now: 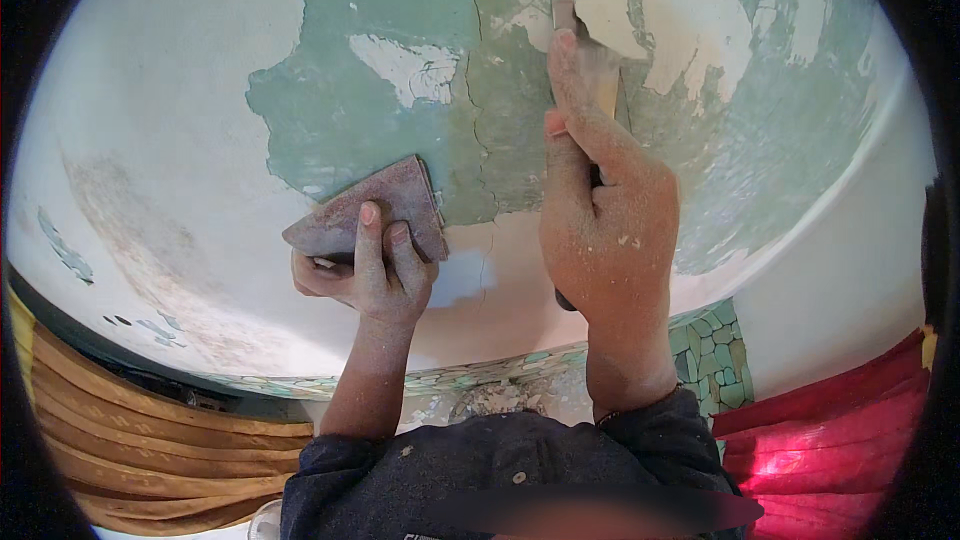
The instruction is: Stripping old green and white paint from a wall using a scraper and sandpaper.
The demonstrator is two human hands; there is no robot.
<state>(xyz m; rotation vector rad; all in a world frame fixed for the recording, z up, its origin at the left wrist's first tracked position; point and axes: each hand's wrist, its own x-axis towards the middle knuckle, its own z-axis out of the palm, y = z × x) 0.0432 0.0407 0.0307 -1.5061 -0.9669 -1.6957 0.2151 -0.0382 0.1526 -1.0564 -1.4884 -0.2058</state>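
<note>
In my left hand [385,270] is a folded sheet of brownish sandpaper [398,185], gripped between the thumb and fingers near the wall. My dusty right hand [615,210] is wrapped round a scraper [564,14], index finger stretched along it. The dark end of its handle shows below my palm, and its tip is at the painted wall [380,125], by the edge of a white patch. Most of the handle is hidden by my hand. Green paint shows on the wall where the white coat has come off.
A thin crack [474,90] runs down the green area. Low on the wall is a band of green stone-like pieces [715,355]. Brown curtain cloth [170,450] hangs at the lower left, red cloth [830,430] at the lower right. Pale debris [500,400] lies near my body.
</note>
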